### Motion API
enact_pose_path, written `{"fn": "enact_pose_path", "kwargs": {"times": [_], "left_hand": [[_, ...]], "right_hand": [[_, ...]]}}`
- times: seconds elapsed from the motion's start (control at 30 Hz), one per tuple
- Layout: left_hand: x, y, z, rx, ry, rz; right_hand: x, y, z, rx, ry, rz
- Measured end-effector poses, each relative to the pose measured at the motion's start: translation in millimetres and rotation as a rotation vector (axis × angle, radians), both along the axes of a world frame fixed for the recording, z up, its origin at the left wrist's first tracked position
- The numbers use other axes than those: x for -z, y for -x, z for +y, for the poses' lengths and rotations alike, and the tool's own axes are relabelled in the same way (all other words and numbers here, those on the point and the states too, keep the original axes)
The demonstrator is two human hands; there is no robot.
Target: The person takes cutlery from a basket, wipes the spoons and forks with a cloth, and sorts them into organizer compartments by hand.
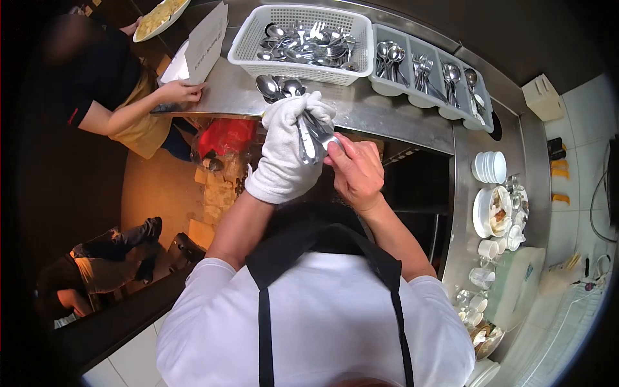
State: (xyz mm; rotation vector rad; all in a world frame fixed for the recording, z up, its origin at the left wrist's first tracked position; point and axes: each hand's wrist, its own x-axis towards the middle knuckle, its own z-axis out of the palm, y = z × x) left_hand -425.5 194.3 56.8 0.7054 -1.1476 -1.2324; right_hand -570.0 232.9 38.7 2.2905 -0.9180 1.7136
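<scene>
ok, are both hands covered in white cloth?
No: a white cloth covering wraps only the left hand, while the right hand, gripping shiny metal cutlery, shows bare skin.

Spoons [266, 86] partly behind the white glove [281, 161], plate [171, 24] partly beyond the top edge

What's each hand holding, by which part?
The left hand, in white cloth, grips silvery metal spoons around their handles; the right hand pinches a metal utensil near its end.
</scene>
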Motion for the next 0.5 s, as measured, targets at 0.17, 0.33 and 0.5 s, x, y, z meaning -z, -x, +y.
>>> {"fn": "enact_pose_path", "kwargs": {"times": [0.17, 0.33, 0.5], "left_hand": [[-0.4, 0.4, -9.1, 0.229, -0.410, 0.754], [-4.3, 10.0, -22.0, 0.071, -0.322, 0.677], [-10.0, 13.4, -33.4, 0.071, -0.327, 0.738]], "right_hand": [[-2.4, -5.8, -2.1, 0.043, -0.267, -0.196], [-7.3, 3.2, -25.8, 0.091, -0.502, -0.172], [-20.9, 9.0, -43.2, 0.109, -0.585, -0.195]]}}
